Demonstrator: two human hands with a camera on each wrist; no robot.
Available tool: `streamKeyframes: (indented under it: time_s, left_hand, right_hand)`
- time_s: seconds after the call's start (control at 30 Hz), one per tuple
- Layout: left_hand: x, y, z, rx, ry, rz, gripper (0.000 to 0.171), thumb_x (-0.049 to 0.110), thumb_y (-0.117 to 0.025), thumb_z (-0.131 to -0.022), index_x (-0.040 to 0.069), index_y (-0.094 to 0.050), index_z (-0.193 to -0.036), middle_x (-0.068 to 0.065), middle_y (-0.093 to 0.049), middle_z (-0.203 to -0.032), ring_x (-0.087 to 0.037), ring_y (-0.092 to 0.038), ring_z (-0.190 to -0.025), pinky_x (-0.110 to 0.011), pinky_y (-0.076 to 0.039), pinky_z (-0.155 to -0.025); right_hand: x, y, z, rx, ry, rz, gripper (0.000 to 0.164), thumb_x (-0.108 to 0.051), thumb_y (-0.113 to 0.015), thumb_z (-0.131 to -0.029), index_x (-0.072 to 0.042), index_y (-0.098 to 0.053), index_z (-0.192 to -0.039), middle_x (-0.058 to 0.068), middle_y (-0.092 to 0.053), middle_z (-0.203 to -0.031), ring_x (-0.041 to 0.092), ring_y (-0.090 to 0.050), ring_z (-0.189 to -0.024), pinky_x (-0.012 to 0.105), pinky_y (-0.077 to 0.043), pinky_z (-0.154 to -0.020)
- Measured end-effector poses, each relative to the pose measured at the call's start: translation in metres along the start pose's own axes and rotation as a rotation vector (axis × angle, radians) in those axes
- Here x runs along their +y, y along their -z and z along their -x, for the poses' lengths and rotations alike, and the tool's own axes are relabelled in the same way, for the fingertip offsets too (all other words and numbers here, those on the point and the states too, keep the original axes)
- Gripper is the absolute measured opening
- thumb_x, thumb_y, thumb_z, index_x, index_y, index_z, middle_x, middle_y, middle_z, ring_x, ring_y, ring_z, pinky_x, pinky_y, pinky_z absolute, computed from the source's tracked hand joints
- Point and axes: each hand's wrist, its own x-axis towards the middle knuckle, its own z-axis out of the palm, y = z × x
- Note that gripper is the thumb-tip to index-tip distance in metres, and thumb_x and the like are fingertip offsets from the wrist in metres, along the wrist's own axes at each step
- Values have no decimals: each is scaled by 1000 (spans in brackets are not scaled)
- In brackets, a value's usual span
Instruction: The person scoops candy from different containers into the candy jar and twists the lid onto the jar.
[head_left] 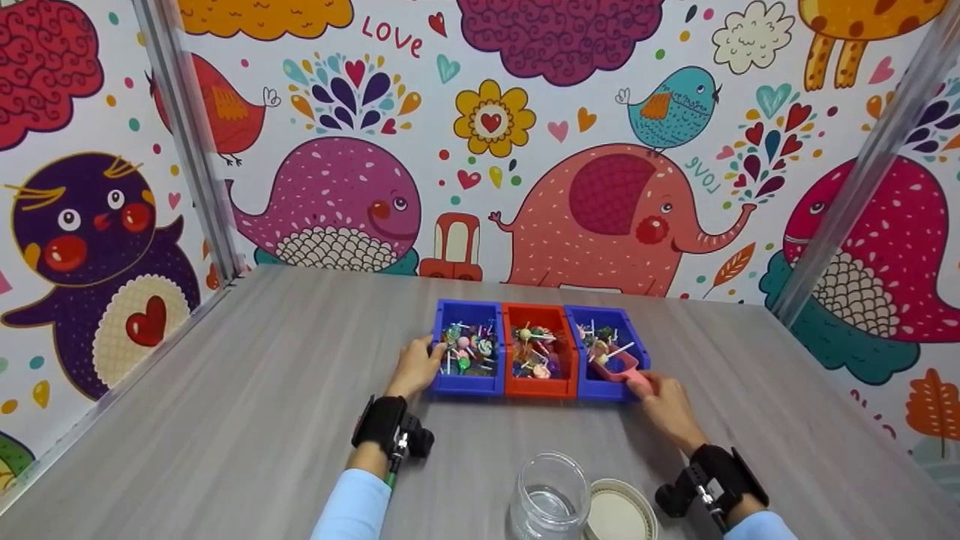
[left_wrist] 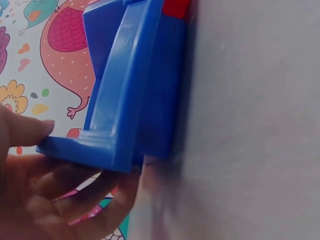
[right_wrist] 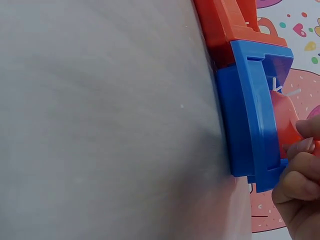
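Observation:
Three bins stand joined in a row, each holding small lollipops: a left blue bin (head_left: 469, 385), a red bin (head_left: 541, 388) and a right blue bin (head_left: 600, 390). My left hand (head_left: 414, 369) grips the left blue bin's outer side wall, thumb over the rim and fingers beneath it in the left wrist view. With my right hand (head_left: 669, 409) I hold a pink scoop (right_wrist: 286, 122) by its handle. The scoop's bowl sits inside the right blue bin, and lollipops (head_left: 611, 352) with white sticks lie in it.
A clear glass jar (head_left: 551, 495) stands uncovered near the table's front edge. Beside it on the right lies a round cream lid (head_left: 619, 514). Patterned wall panels (head_left: 480, 172) border the grey wood-grain table (head_left: 300, 420) at the back and sides.

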Motion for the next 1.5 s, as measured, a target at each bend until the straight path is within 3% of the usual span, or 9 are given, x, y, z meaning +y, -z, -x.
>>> streamKeyframes:
  time_s: [0.43, 0.67, 0.83, 1.13, 1.5]
  left_hand:
    - [-1, 0, -1, 1, -19, -16, 37, 12, -49, -95, -15, -54, -120, -32, -58, -117, -43, -54, -113, -50, -42, -97]
    - [-1, -1, 0, 12, -37, -8, 33, 11, -49, -95, -14, -57, -115, -31, -60, -112, -42, -56, -109, -50, -43, -95]
    - [-1, -1, 0, 1, -21, -5, 37, 12, -49, -95, -15, -54, -120, -31, -58, -117, -42, -54, -112, -49, -42, -98]
    - [-1, 1, -1, -11, -13, -4, 38, 13, -49, -95, -14, -53, -121, -31, -58, -118, -41, -55, -111, -49, -42, -97]
    - [-5, 3, -2, -41, -27, 6, 40, 13, -49, -96, -15, -50, -124, -32, -54, -123, -43, -50, -118, -50, -39, -101]
  right_hand:
    - [-2, 10, 2, 12, -82, -67, 29, -9, -58, -89, 14, -61, -106, 6, -57, -76, 14, -47, -69, 21, -35, -59]
    - [-1, 13, 5, 42, -103, -63, 30, -14, -59, -90, 11, -63, -107, 13, -63, -84, 16, -51, -75, 22, -37, -63]
    - [-1, 16, 6, 50, -143, -70, 43, -32, -57, -92, 7, -64, -111, 18, -67, -98, 16, -55, -82, 22, -42, -69]
    - [0, 23, 9, 10, -198, -122, 54, -42, -55, -91, 5, -62, -116, 13, -65, -100, 14, -53, -84, 24, -42, -73]
    - [0, 27, 14, -6, -221, -133, 54, -46, -57, -89, 2, -63, -114, 13, -64, -101, 15, -52, -86, 24, -42, -70]
